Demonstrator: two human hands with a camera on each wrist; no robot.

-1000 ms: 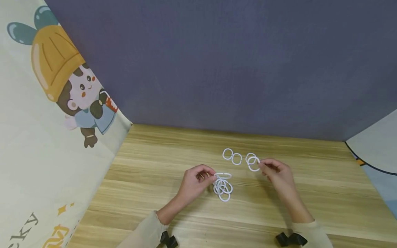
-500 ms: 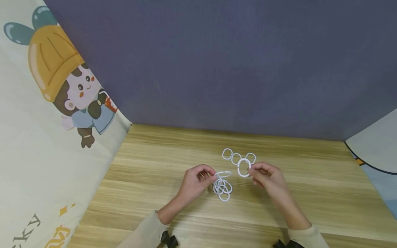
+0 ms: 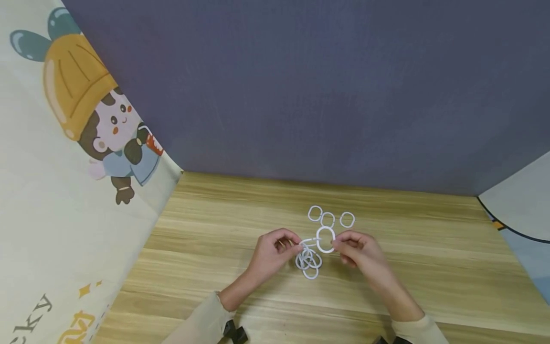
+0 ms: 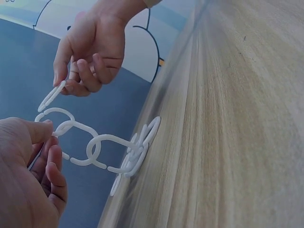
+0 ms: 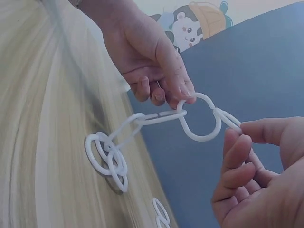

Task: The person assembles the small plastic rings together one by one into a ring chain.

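White plastic rings, each with a small gap, are linked into a chain. My left hand (image 3: 275, 251) pinches the chain's end ring (image 5: 202, 139) between thumb and finger, lifted over the table. From it the linked rings hang down to a small heap (image 4: 153, 130) on the wood. My right hand (image 3: 363, 251) pinches a single ring (image 3: 318, 239) by its right side, tilted up. In the right wrist view, this ring's far edge meets the end ring right at that ring's gap; whether it is hooked through, I cannot tell.
Behind the hands, two rings (image 3: 309, 213) lie side by side, and another ring (image 3: 347, 213) lies a little to their right. A dark blue panel (image 3: 326, 95) rises along the back of the wooden table (image 3: 206, 220). A printed cartoon wall (image 3: 43, 215) borders the left.
My right hand has picked up a ring from beside the loose ones and carried it left to the chain's end ring. My left hand has barely moved, still pinching the chain.
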